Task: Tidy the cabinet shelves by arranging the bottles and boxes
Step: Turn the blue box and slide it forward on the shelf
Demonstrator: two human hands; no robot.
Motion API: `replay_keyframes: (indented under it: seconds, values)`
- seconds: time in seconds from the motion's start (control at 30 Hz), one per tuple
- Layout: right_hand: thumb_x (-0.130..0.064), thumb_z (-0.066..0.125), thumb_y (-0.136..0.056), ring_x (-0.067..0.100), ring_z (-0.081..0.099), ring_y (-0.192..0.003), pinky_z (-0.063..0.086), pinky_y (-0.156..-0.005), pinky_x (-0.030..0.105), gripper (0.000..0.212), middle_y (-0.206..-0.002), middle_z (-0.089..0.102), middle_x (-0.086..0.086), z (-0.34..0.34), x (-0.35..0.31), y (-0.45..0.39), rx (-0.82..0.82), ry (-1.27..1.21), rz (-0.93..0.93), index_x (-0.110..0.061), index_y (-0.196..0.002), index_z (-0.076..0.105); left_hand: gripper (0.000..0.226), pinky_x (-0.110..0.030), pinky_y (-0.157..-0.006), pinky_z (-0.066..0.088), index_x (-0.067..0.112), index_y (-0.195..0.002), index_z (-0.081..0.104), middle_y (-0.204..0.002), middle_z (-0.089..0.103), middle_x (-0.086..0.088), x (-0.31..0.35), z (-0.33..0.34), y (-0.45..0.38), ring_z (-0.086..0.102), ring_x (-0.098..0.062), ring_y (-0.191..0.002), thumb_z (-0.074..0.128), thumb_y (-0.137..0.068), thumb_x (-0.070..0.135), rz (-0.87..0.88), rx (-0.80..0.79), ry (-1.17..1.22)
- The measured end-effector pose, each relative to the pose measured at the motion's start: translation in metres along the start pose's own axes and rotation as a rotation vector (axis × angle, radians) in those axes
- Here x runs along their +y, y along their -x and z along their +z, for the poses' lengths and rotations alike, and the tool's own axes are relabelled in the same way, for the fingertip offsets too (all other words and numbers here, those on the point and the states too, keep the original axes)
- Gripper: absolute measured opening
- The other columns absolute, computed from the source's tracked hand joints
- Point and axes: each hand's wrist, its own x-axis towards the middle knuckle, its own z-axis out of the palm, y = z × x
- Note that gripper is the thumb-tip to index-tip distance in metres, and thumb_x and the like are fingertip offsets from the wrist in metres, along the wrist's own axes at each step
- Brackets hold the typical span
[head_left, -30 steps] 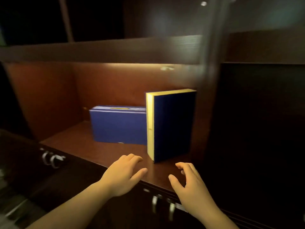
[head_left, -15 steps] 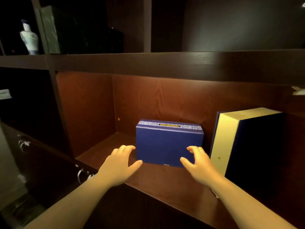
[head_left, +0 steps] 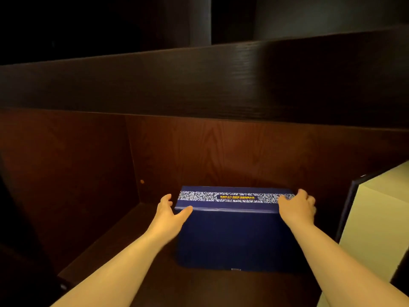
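Note:
A dark blue box [head_left: 230, 235] with a patterned white band and yellow lettering on its lid stands on the cabinet shelf [head_left: 115, 247], against the back panel. My left hand [head_left: 169, 216] is at its top left corner, fingers apart, with the thumb touching the lid's front edge. At the top right corner, my right hand [head_left: 296, 209] has its fingers curled over the lid's end. A taller box [head_left: 376, 229] with a pale yellow side and dark blue cover stands upright at the right edge of the view, close to my right forearm.
A thick dark shelf board [head_left: 199, 85] runs overhead across the compartment. The reddish wood side wall [head_left: 66, 173] closes the left. Bare shelf lies between that wall and the blue box. The compartments above are too dark to make out.
The view has moved closer to the blue box. Both hands have risen from the shelf in front of it to its top corners, and the right hand now grasps the lid's end.

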Motion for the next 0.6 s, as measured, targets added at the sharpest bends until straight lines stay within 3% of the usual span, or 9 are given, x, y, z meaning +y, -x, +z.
replay_keyframes:
  seconds: [0.07,0.17,0.33,0.43,0.5,0.53,0.6]
  values:
    - [-0.023,0.058,-0.092,0.048,0.051,-0.115,0.043,-0.086,0.046,0.052,-0.133,0.051,0.031,0.006,0.004,-0.01,-0.009,-0.04,0.091,0.008,-0.131,0.046,0.076,-0.023,-0.076,0.049,0.021,-0.152,0.03,-0.145,0.049,-0.002,-0.004,0.006,-0.018,0.056,-0.019,-0.12,0.063,-0.091,0.051,-0.053,-0.029,0.043]
    - [-0.022,0.054,-0.093,0.042,0.057,-0.088,0.038,-0.066,0.037,0.035,-0.113,0.063,0.029,0.006,0.006,-0.015,-0.008,-0.015,0.092,0.007,-0.111,0.061,0.045,-0.034,-0.078,0.056,0.021,-0.132,0.055,-0.119,0.065,0.001,-0.008,0.016,-0.04,0.064,-0.014,-0.097,0.054,-0.097,0.049,-0.061,-0.051,0.112]
    - [-0.033,0.054,-0.096,0.037,0.059,-0.08,0.04,-0.061,0.035,0.034,-0.097,0.067,0.019,0.007,0.008,0.003,0.054,0.085,0.074,-0.002,-0.093,0.066,0.037,-0.032,-0.068,0.052,0.025,-0.133,0.051,-0.112,0.062,0.002,-0.011,0.014,-0.061,0.062,-0.016,-0.095,0.049,-0.101,0.042,-0.076,-0.053,0.19]
    - [-0.033,0.054,-0.095,0.029,0.056,-0.067,0.043,-0.058,0.037,0.033,-0.086,0.068,0.014,0.01,0.007,0.019,0.101,0.089,0.078,-0.007,-0.08,0.065,0.039,-0.039,-0.079,0.053,0.023,-0.135,0.052,-0.109,0.06,0.003,-0.018,-0.001,-0.079,0.061,-0.016,-0.095,0.049,-0.101,0.041,-0.049,-0.073,0.175]
    - [-0.031,0.054,-0.094,0.028,0.058,-0.073,0.044,-0.064,0.04,0.028,-0.099,0.07,0.016,0.011,0.006,0.028,0.109,0.094,0.082,-0.007,-0.091,0.068,0.04,-0.041,-0.083,0.053,0.023,-0.137,0.051,-0.113,0.061,0.0,-0.022,-0.009,-0.089,0.06,-0.018,-0.097,0.048,-0.102,0.042,-0.037,-0.096,0.169]
    - [-0.03,0.054,-0.094,0.031,0.06,-0.087,0.044,-0.072,0.04,0.03,-0.114,0.068,0.015,0.011,0.005,0.031,0.09,0.083,0.084,-0.008,-0.11,0.067,0.041,-0.042,-0.085,0.053,0.023,-0.138,0.05,-0.117,0.061,-0.001,-0.023,-0.013,-0.092,0.06,-0.018,-0.099,0.047,-0.102,0.042,-0.034,-0.109,0.167]
    - [-0.028,0.053,-0.095,0.034,0.053,-0.12,0.042,-0.091,0.04,0.053,-0.144,0.05,0.013,0.008,0.002,0.033,-0.022,-0.002,0.085,-0.017,-0.145,0.044,0.044,-0.044,-0.09,0.052,0.025,-0.14,0.048,-0.124,0.06,-0.002,-0.026,-0.017,-0.094,0.06,-0.02,-0.104,0.048,-0.101,0.045,-0.028,-0.151,0.171]
